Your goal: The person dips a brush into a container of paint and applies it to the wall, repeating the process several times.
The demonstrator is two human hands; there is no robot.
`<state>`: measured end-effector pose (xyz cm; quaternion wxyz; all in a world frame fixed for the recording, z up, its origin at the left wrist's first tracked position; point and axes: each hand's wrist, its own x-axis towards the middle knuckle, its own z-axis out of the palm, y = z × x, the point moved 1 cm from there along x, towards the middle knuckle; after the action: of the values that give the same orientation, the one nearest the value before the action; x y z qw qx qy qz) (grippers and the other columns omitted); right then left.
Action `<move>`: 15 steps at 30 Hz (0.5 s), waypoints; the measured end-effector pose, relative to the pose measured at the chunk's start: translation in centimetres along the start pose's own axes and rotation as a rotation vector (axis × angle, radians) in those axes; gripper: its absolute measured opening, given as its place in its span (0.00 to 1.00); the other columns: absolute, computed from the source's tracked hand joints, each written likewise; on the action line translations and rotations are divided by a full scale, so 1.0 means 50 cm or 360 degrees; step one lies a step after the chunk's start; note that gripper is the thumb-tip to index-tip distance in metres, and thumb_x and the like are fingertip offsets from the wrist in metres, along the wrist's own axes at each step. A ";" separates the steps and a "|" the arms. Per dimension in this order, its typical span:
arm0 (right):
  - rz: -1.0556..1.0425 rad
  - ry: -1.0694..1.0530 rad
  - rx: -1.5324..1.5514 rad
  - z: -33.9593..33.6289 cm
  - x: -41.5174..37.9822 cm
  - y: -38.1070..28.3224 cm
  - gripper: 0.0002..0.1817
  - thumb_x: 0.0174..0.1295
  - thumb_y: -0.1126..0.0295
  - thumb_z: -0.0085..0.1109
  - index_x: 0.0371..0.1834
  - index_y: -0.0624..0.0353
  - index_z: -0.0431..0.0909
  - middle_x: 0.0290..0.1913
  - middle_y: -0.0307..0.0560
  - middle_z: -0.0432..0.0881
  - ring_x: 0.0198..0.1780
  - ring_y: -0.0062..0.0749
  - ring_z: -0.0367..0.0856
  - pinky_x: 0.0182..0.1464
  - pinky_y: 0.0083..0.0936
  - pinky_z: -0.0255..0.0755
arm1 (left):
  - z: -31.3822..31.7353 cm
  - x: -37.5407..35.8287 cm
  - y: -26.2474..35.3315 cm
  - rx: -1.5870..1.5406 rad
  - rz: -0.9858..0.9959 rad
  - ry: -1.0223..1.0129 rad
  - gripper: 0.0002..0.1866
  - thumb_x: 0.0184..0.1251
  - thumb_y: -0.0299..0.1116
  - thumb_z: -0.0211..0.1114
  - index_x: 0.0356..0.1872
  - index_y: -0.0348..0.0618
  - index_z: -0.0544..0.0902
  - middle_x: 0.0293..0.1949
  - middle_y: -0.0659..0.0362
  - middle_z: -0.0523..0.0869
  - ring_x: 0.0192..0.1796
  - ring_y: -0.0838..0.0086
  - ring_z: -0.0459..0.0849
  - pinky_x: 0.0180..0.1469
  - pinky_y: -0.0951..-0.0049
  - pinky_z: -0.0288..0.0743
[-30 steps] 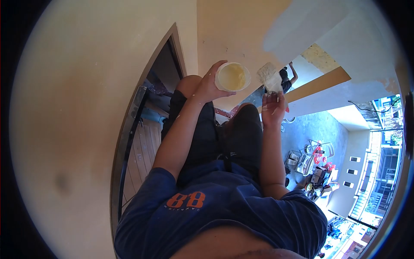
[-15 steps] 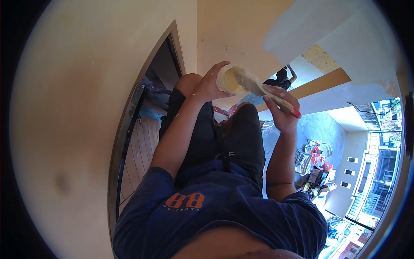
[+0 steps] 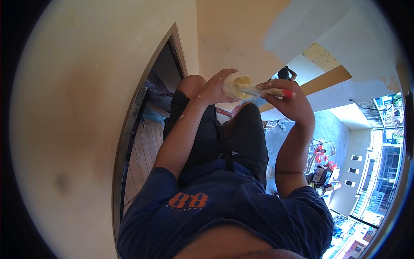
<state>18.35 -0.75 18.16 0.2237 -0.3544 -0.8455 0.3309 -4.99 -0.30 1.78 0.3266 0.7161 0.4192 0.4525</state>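
Observation:
My left hand (image 3: 215, 87) is closed around a pale plastic cup (image 3: 228, 88) with yellowish paint inside, its mouth tilted toward my right. My right hand (image 3: 290, 100) grips a paintbrush (image 3: 271, 92) by its paint-smeared handle, which ends in red. The brush head reaches into the mouth of the cup, so its bristles are partly hidden. Both hands are above my knees, and white specks show on my left hand and forearm.
At my left are a wall (image 3: 64, 108) and a dark door frame (image 3: 129, 125). Beyond my right hand another person (image 3: 283, 73) is partly visible. Red and dark items (image 3: 321, 172) lie on the floor at right, before a barred gate (image 3: 366, 172).
The brush head has dropped from the cup's rim into its mouth. My right hand has turned and shifted slightly right. The cup has moved a little right and down.

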 end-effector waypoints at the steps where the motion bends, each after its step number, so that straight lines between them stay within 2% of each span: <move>1: -0.0021 -0.0020 -0.0101 0.010 0.007 0.004 0.11 0.56 0.77 0.67 0.43 0.64 0.84 0.42 0.50 0.87 0.41 0.34 0.86 0.44 0.26 0.77 | 0.001 0.000 0.001 0.0080 0.0021 -0.0039 0.49 0.34 0.31 0.85 0.64 0.44 0.69 0.59 0.54 0.76 0.64 0.64 0.76 0.65 0.67 0.70; 5: 0.0026 0.0007 -0.0385 0.045 0.032 -0.008 0.11 0.55 0.75 0.68 0.42 0.62 0.85 0.40 0.53 0.86 0.40 0.44 0.86 0.46 0.32 0.76 | 0.008 0.003 0.004 -0.0011 0.0028 -0.0063 0.49 0.33 0.31 0.84 0.65 0.45 0.69 0.59 0.53 0.77 0.64 0.62 0.76 0.65 0.66 0.71; 6: 0.0031 0.0022 -0.0414 0.053 0.036 -0.005 0.12 0.54 0.74 0.68 0.42 0.61 0.85 0.37 0.55 0.85 0.39 0.48 0.84 0.44 0.33 0.76 | 0.007 0.004 0.004 -0.0006 0.0070 -0.0026 0.49 0.33 0.32 0.85 0.64 0.45 0.69 0.58 0.52 0.77 0.63 0.59 0.76 0.64 0.64 0.71; 7: 0.0044 0.0026 -0.0406 0.056 0.037 -0.006 0.12 0.54 0.74 0.68 0.42 0.61 0.85 0.37 0.55 0.85 0.39 0.48 0.84 0.44 0.33 0.76 | 0.008 0.005 0.004 -0.0001 0.0110 0.0013 0.49 0.32 0.34 0.85 0.63 0.45 0.69 0.57 0.50 0.77 0.62 0.55 0.77 0.64 0.62 0.72; 9: 0.0142 -0.0067 -0.0493 0.064 0.041 -0.009 0.13 0.53 0.74 0.69 0.42 0.60 0.85 0.36 0.55 0.85 0.40 0.49 0.84 0.44 0.34 0.76 | 0.007 0.005 0.002 0.0016 0.0101 -0.0009 0.49 0.32 0.34 0.85 0.63 0.45 0.69 0.57 0.50 0.77 0.62 0.55 0.77 0.64 0.62 0.72; 12: 0.0116 0.0033 -0.0570 0.076 0.042 -0.010 0.13 0.52 0.73 0.69 0.41 0.59 0.86 0.35 0.55 0.85 0.40 0.50 0.84 0.44 0.37 0.76 | 0.004 0.006 0.001 0.0046 0.0089 -0.0020 0.49 0.32 0.33 0.85 0.63 0.45 0.69 0.57 0.50 0.77 0.61 0.55 0.77 0.63 0.62 0.72; 15: 0.0166 -0.0023 -0.0662 0.089 0.046 -0.004 0.13 0.51 0.72 0.70 0.41 0.59 0.86 0.36 0.55 0.85 0.40 0.50 0.84 0.45 0.38 0.76 | 0.003 0.008 0.010 0.0052 0.0076 -0.0017 0.49 0.32 0.32 0.85 0.63 0.45 0.69 0.57 0.50 0.78 0.61 0.55 0.78 0.63 0.62 0.73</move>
<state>14.05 -0.93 15.64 0.1222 -0.4337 -0.8777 0.1631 -4.63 -0.14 2.30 0.3062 0.7336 0.4075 0.4495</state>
